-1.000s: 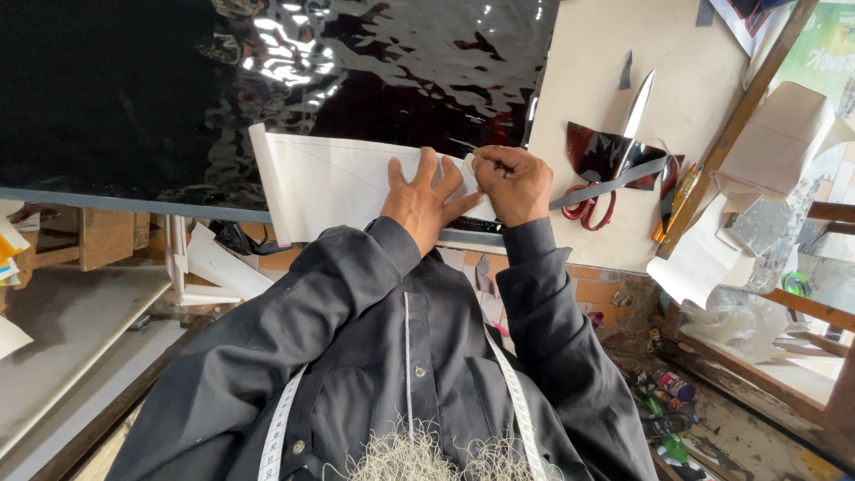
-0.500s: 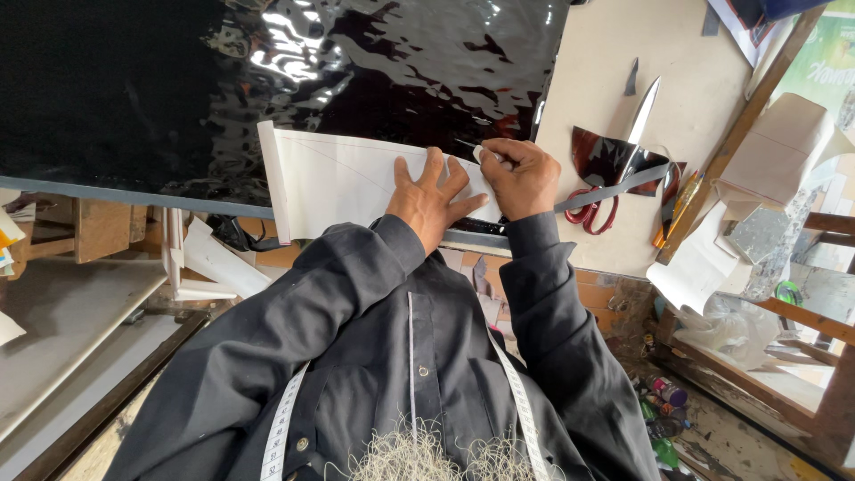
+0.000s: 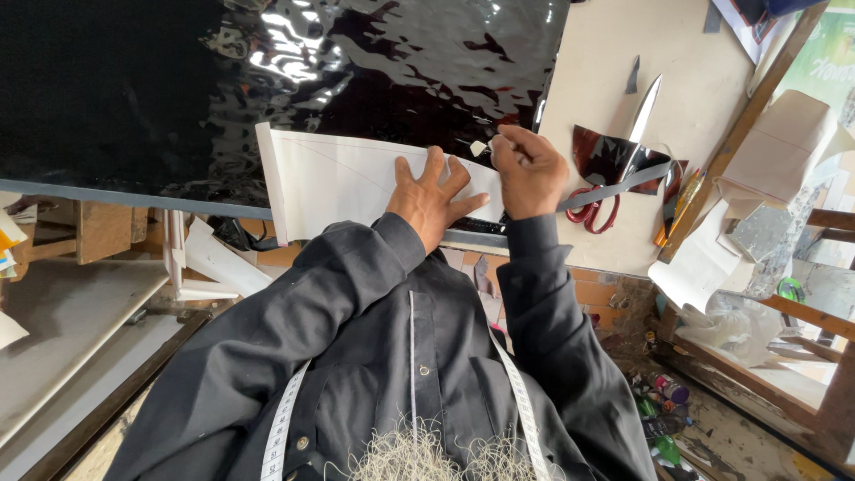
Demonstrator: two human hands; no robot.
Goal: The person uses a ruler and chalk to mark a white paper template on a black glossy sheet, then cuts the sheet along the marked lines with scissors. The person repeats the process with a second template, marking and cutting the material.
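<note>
From the head camera, the left hand point(image 3: 434, 198) lies flat with fingers spread on a white paper pattern point(image 3: 356, 183), pressing it down on a sheet of glossy black material point(image 3: 267, 80) that covers most of the counter point(image 3: 614, 44). The pattern sits at the near edge of the black sheet, one end hanging just over the counter's front edge. The right hand point(image 3: 531, 169) is just beside the left, fingers pinched together on a small pale marker point(image 3: 479, 147), perhaps a piece of chalk, its tip at the pattern's upper right edge. To the right, on bare counter, red-handled scissors point(image 3: 619, 156) lie on a dark reddish scrap point(image 3: 606, 151). A measuring tape point(image 3: 285, 428) hangs over the person's dark shirt.
</note>
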